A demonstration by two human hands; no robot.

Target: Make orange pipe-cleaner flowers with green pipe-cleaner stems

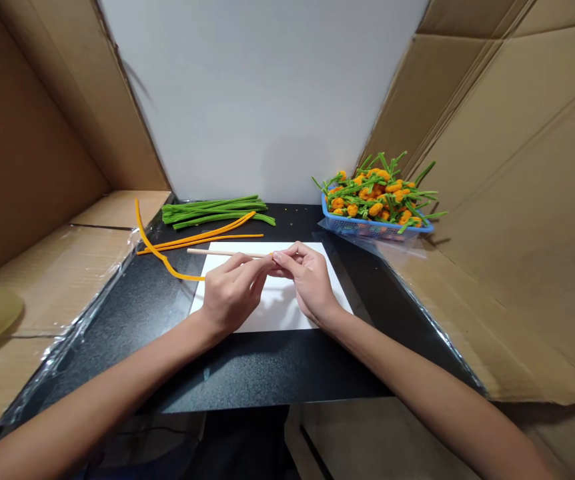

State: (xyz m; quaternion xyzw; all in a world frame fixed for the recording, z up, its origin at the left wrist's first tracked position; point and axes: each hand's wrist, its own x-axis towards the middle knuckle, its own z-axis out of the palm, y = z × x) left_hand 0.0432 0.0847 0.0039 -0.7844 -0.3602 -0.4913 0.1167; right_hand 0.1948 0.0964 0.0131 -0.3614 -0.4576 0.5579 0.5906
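Two hands meet, left hand (231,297) and right hand (310,281) pinched together on the right tip of a wooden dowel (222,253) whose long axis runs left across white paper (277,313), an orange pipe cleaner (167,265) trailing from under the left hand.

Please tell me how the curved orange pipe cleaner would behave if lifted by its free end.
The orange pipe cleaner would probably bend easily, given its loose curve, and feel light; its fuzzy surface likely resists slipping.
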